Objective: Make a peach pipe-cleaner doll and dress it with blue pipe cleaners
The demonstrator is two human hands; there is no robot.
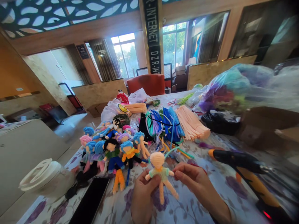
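A small doll [157,160] of fuzzy pipe cleaners is held upright above the table. It has a bald peach head, a mint-green top and bare peach legs. My left hand [143,194] is closed around its side, thumb across the torso. The fingertips of my right hand [197,180] pinch together at the end of the doll's other arm. Behind the head lies a mint-green pipe cleaner [172,151]; whether it touches the doll I cannot tell. Several finished dolls [112,152] with coloured hair are heaped to the left.
Bundles of blue pipe cleaners [169,124] and peach pipe cleaners [192,123] lie behind my hands. A black and orange glue gun [238,158] with a red light is at right. A phone [90,200] and a white lidded bin [46,179] are at left. Plastic bags [243,84] stand far right.
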